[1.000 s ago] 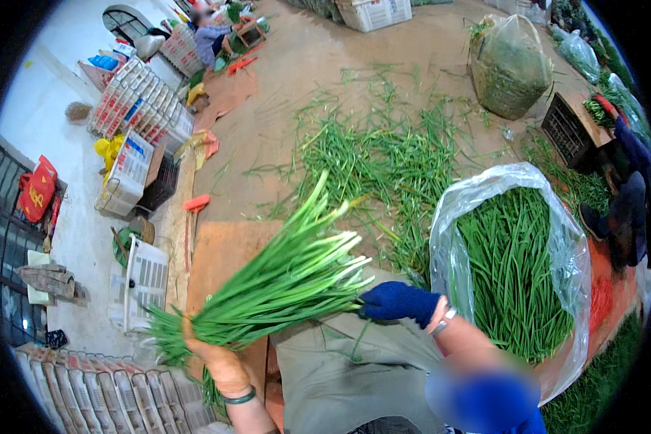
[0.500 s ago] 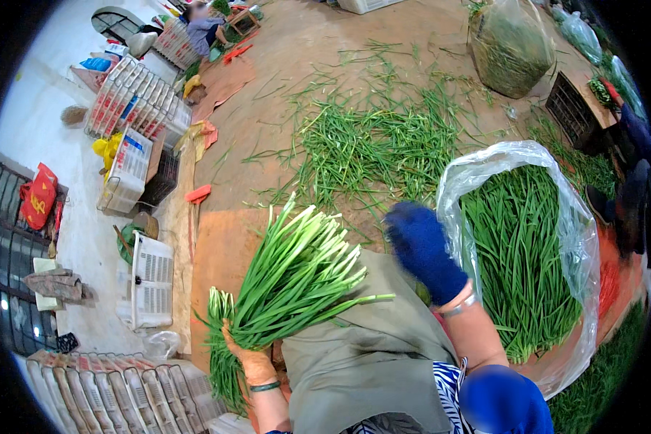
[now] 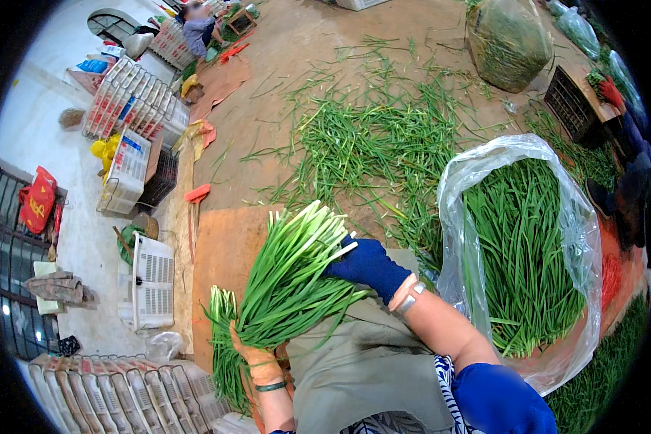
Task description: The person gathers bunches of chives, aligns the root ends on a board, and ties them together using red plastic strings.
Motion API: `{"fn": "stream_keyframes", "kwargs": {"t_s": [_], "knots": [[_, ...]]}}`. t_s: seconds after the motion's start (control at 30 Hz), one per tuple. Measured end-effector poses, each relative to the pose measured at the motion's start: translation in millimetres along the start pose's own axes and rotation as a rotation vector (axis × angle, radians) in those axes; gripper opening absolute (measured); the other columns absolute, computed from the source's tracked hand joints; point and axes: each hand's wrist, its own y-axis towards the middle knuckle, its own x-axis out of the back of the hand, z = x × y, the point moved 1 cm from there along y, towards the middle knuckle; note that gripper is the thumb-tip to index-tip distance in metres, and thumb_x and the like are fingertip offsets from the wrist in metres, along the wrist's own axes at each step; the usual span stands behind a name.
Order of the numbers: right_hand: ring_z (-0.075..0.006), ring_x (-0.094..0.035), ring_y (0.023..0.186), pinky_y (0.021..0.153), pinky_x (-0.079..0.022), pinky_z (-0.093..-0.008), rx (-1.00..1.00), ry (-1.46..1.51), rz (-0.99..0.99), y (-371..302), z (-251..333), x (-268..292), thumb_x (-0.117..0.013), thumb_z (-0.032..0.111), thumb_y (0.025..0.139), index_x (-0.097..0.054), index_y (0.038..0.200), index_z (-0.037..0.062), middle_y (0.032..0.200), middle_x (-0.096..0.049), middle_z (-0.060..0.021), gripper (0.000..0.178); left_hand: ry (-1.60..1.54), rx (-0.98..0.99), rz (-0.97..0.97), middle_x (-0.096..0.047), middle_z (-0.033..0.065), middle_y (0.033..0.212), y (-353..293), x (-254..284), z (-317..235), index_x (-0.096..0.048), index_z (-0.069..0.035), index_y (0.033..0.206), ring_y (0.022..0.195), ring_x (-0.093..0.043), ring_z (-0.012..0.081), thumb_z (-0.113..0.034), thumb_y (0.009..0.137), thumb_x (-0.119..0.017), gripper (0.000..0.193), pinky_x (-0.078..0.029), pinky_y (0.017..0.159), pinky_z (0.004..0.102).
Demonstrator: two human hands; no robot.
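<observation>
My left hand, in an orange-tan glove, is closed round the leafy lower part of a large bunch of garlic chives. The bunch tilts up and to the right, its pale stem ends on top. My right hand, in a dark blue knitted glove, has its fingers closed at the bunch's right side, by the pale stems; its fingertips are partly hidden. A smaller bundle of chives lies beside my left hand on an orange-brown board. To the right stands an open clear plastic bag filled with green chives.
Loose trimmed leaves lie on the floor ahead. Stacked white crates line the left wall, with more crates at lower left. A stuffed bag stands far right. One person sits at far left; another's dark-clothed legs show at right.
My right hand has moved left and down from beside the plastic bag to the chives' pale stems. My left hand keeps its hold on the bunch.
</observation>
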Motion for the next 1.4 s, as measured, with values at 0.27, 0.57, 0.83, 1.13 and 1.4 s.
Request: {"fn": "stream_keyframes", "kwargs": {"t_s": [0.27, 0.57, 0.83, 1.13, 1.4], "knots": [[-0.0168, -0.059, 0.081, 0.072, -0.046, -0.0293, 0.275, 0.748, 0.029, 29, -50, -42, -0.059, 0.013, 0.076, -0.06, 0.098, 0.0015, 0.091, -0.064, -0.0108, 0.025, -0.003, -0.178, -0.141, -0.052, 0.0079, 0.116, 4, 4, -12, -0.051, -0.012, 0.114, 0.104, -0.049, 0.0274, -0.045, 0.085, -0.041, 0.045, -0.04, 0.089, 0.0453], [-0.0344, -0.058, 0.072, 0.062, -0.047, -0.0406, 0.112, 0.034, -0.116, 14, -59, -5, -0.058, 0.022, 0.069, -0.063, 0.078, 0.0096, 0.076, -0.061, -0.015, 0.016, 0.163, -0.077, -0.103, -0.054, 0.0037, 0.111, -19, -53, -14, -0.053, -0.015, 0.109, 0.1, -0.051, 0.0221, -0.043, 0.086, -0.041, 0.039, -0.041, 0.087, 0.0404], [-0.0309, -0.057, 0.062, 0.057, -0.044, -0.0429, 0.135, -0.465, -0.505, 37, -96, 62, -0.061, 0.025, 0.066, -0.063, 0.074, 0.0118, 0.067, -0.059, -0.0142, 0.016, 0.216, -0.119, -0.13, -0.054, 0.0039, 0.111, -13, -46, -14, -0.053, -0.014, 0.109, 0.099, -0.051, 0.0223, -0.043, 0.085, -0.043, 0.038, -0.041, 0.086, 0.0405], [-0.0309, -0.044, 0.114, 0.095, -0.035, -0.0374, -0.129, 0.165, -0.201, 46, -108, 78, -0.072, 0.038, 0.065, -0.029, 0.13, -0.0041, 0.124, -0.045, -0.0222, 0.088, 0.047, 0.024, 0.019, -0.055, 0.0121, 0.112, 15, -12, 8, -0.051, -0.005, 0.115, 0.1, -0.053, 0.0287, -0.039, 0.088, -0.037, 0.046, -0.045, 0.085, 0.0437], [-0.0067, -0.053, 0.07, 0.061, -0.043, -0.023, 0.103, 0.908, 0.319, 20, -42, 5, -0.059, 0.022, 0.08, -0.059, 0.105, 0.0043, 0.084, -0.062, -0.0003, 0.031, 0.165, -0.06, 0.123, -0.055, 0.0155, 0.111, 13, -33, 17, -0.05, -0.002, 0.117, 0.096, -0.054, 0.0298, -0.032, 0.089, -0.038, 0.043, -0.045, 0.085, 0.0428]]}}
